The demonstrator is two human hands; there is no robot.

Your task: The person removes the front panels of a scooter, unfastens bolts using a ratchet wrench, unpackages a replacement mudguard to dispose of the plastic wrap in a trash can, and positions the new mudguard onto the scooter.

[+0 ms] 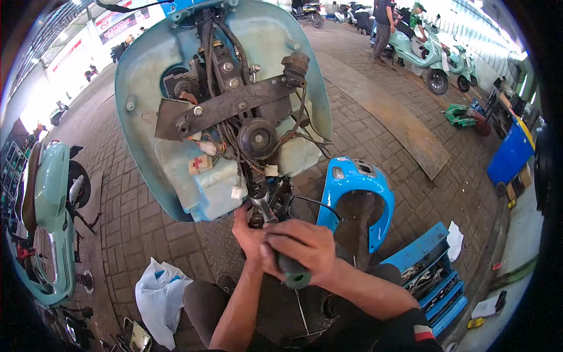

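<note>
My right hand (302, 246) is closed around the dark green handle of a ratchet wrench (265, 206). The wrench's silver head sits at the lower middle of the opened scooter front. My left hand (249, 237) is beside the shaft and just under the head, with its fingers curled in against the parts there; what they grip is hidden. Above both hands stands the scooter's pale blue-green leg shield (132, 141), seen from its bare side. A dark metal bracket (234, 105), a round black horn (258, 138) and loose wires with a white connector (237, 192) are on it.
A blue plastic fairing (384, 202) lies on the paving to the right. An open blue toolbox (437, 276) with tools is at lower right, a white plastic bag (158, 299) at lower left. A green scooter (50, 211) stands left; people and scooters are at the back.
</note>
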